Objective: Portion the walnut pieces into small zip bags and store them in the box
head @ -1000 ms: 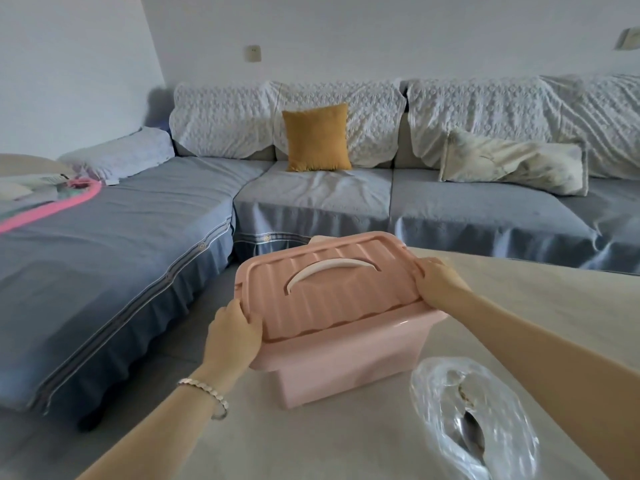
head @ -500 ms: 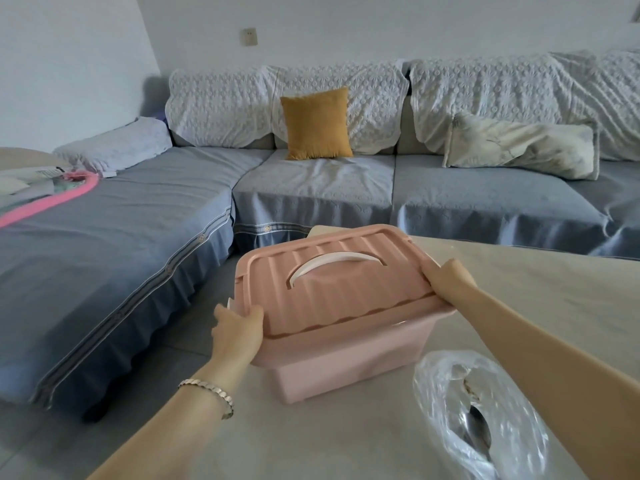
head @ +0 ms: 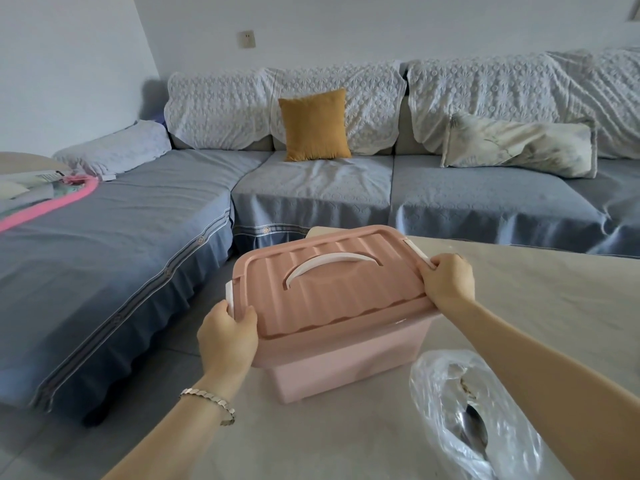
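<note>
Lower middle of the frame: pink box [head: 346, 358], parked at the near-left corner of the pale surface [head: 554, 299], ribbed lid [head: 332, 292] on, white carry handle [head: 332, 263] lying flat in its recess.

Compared with half a second back: box in the same spot, but white clips now swung out at both ends. Barely a sliver of white at the left end before, none at the right. Hands shifted off the lid rim and onto those clips.

Left hand [head: 227, 336] at the left end, fingers and thumb curled round the left latch [head: 229, 296], silver bracelet [head: 207, 400] on that wrist. Right hand [head: 446, 280] at the far-right corner, thumb on top of the lid, fingers wrapped over the right latch [head: 417, 252].

Contents of the box: hidden under the lid, so can't tell. Just right of it, lower right of the frame, a crumpled clear plastic bag [head: 450, 410], mouth open, with a dark shape and a few brownish scraps inside. Too murky to say more.

Further out, filling the upper half: grey-blue corner sofa [head: 311, 188] with lacy white throws along the back, mustard cushion [head: 314, 124] at centre, pale printed pillow [head: 519, 148] slumped at the right. Pink hoop-like thing [head: 52, 202] at the left edge, wall socket [head: 246, 39] up top.
</note>
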`<action>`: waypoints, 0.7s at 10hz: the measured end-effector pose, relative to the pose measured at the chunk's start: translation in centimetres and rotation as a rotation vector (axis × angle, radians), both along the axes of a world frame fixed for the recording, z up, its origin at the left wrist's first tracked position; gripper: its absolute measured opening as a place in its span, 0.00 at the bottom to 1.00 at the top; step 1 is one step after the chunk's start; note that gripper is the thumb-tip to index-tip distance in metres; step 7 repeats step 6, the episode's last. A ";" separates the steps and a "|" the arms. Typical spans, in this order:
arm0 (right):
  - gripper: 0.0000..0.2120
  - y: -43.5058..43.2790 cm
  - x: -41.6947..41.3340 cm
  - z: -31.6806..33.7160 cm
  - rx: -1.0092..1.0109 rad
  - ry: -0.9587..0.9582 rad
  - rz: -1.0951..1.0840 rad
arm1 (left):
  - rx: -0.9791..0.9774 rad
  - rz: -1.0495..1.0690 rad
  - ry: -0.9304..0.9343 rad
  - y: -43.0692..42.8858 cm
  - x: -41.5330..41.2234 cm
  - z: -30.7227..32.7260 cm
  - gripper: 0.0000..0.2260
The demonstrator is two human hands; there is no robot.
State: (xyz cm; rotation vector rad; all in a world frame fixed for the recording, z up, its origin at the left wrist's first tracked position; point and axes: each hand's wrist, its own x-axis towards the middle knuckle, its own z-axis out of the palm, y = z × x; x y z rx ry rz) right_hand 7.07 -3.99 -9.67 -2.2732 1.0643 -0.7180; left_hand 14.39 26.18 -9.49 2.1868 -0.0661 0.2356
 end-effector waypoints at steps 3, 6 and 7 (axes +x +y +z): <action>0.15 0.2 -0.2 0.2 -0.012 0.093 0.010 | 0.385 -0.057 -0.128 -0.1 0.3 0.4 0.10; 0.15 0.2 -5.4 6.6 -0.088 0.688 0.284 | 0.893 -0.660 -0.189 -7.6 -2.4 8.7 0.10; 0.15 0.2 -5.4 6.6 -0.088 0.688 0.284 | 0.893 -0.660 -0.189 -7.6 -2.4 8.7 0.10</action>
